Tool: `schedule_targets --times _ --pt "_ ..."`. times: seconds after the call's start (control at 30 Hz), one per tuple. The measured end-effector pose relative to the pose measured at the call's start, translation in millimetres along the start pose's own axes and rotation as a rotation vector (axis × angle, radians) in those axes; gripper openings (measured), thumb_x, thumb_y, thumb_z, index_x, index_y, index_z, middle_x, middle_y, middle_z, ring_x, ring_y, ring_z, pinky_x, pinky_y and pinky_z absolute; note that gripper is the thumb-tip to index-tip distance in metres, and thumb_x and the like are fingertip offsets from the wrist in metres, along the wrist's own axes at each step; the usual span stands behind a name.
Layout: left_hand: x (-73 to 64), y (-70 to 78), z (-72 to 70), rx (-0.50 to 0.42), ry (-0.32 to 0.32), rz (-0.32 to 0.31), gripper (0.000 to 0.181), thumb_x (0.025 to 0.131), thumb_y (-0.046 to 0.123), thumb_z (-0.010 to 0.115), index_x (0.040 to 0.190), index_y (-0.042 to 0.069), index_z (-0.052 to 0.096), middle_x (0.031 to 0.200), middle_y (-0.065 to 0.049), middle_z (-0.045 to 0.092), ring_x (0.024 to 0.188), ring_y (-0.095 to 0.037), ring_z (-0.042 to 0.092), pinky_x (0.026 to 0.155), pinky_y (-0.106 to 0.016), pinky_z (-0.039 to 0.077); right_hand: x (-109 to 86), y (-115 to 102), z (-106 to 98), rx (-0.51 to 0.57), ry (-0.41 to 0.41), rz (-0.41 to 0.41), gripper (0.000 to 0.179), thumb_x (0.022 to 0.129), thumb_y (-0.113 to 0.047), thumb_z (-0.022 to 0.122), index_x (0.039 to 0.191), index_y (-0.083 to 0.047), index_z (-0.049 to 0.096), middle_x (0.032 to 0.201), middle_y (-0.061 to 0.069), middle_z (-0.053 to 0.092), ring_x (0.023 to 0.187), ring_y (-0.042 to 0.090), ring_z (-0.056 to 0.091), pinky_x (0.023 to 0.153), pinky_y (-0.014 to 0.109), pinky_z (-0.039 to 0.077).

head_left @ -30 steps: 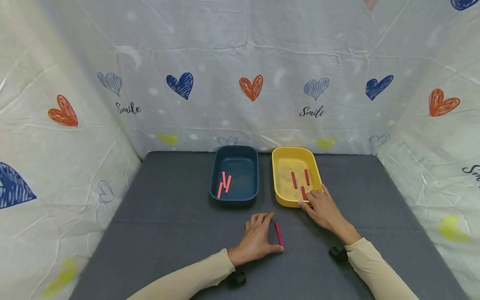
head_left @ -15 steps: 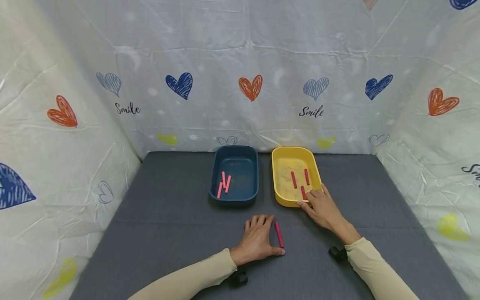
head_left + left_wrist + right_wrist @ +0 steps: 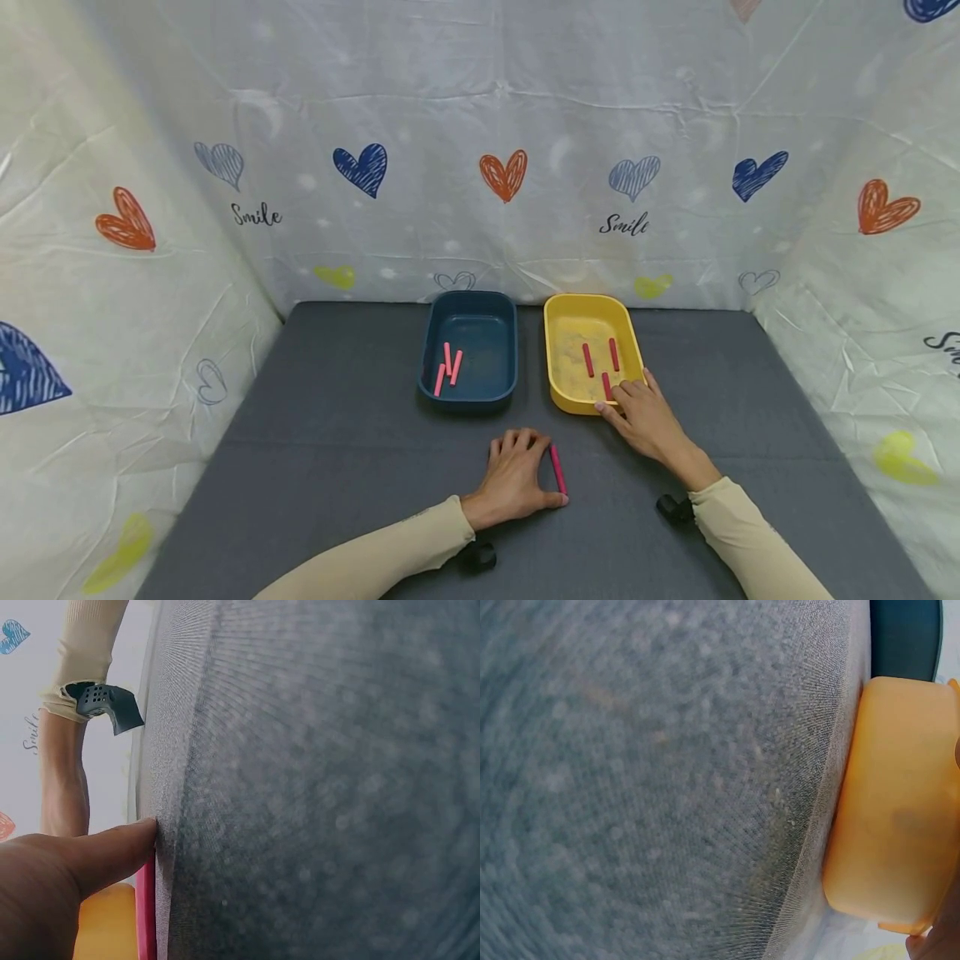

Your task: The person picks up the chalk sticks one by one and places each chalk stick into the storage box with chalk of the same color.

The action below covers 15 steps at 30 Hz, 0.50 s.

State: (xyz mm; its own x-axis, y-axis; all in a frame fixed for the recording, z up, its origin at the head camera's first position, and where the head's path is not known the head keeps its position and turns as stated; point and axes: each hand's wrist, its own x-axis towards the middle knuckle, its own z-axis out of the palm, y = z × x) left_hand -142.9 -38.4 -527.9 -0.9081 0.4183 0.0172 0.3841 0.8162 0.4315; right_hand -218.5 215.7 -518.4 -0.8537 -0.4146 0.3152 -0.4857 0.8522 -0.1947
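In the head view a dark pink chalk stick lies on the grey cloth, right of my left hand. My thumb is at its near end and my index fingertip at its far end, pinching it lengthwise. The left wrist view has the thumb against the end of the chalk stick. My right hand holds the near right corner of the yellow tray by its rim. Several dark pink chalk sticks lie inside that tray, the closest partly behind the fingers.
Left of the yellow tray stands a dark blue tray with lighter pink chalk sticks inside. Grey cloth covers the table. A printed white curtain rises behind it and at both sides.
My left thumb and index finger have drawn in onto the ends of the chalk stick after a slight shift. The right hand has stayed on the yellow tray.
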Motion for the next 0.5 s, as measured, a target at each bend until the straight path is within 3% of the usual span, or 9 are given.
schedule_targets --times 0.5 --pt "0.2 -0.7 -3.8 0.026 -0.015 0.024 0.073 0.071 0.057 0.08 0.131 0.019 0.061 0.125 -0.003 0.053 0.11 -0.023 0.045 0.088 -0.044 0.034 0.0 -0.6 -1.2 0.003 -0.014 0.009 0.027 0.096 -0.04 0.059 0.086 -0.014 0.058 0.085 0.003 0.059 0.094 0.029 0.061 0.117 0.06 0.022"
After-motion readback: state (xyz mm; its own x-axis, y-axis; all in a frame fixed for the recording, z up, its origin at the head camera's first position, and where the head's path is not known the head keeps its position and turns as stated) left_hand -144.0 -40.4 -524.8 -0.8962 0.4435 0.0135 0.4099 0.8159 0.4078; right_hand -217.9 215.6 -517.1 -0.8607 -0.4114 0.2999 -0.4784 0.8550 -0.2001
